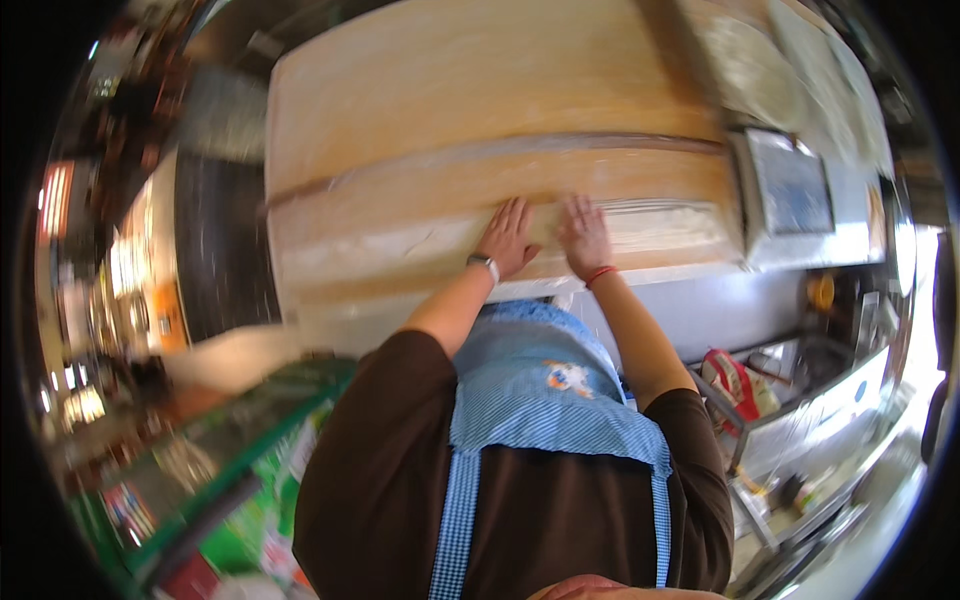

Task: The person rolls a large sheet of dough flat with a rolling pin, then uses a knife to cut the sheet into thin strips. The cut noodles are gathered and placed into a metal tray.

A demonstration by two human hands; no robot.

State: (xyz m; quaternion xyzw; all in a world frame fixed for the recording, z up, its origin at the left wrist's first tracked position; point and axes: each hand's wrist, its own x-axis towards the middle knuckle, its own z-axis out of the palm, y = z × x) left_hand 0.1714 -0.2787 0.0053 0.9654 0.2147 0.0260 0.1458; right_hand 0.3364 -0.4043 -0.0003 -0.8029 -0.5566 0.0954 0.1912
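A long pale strip of what looks like dough point(405, 246) lies across a wooden work surface point(480, 82), near its front edge. My left hand point(508, 238) rests palm down on the strip, fingers extended and thumb apart. Just to its right, my right hand point(583, 234) is also palm down, slightly blurred, at the start of a part with several stacked, layered edges point(660, 225). Neither hand grips anything. What lies directly under the palms is hidden.
Behind the strip a dark, narrow band point(525, 144) crosses the wood; I cannot tell if it is a seam or a rod. On the right stand a metal box point(793, 187) and blurred clear plastic point(817, 90). A red-and-white bag point(739, 386) sits lower right; a green-framed rack point(225, 461) stands lower left.
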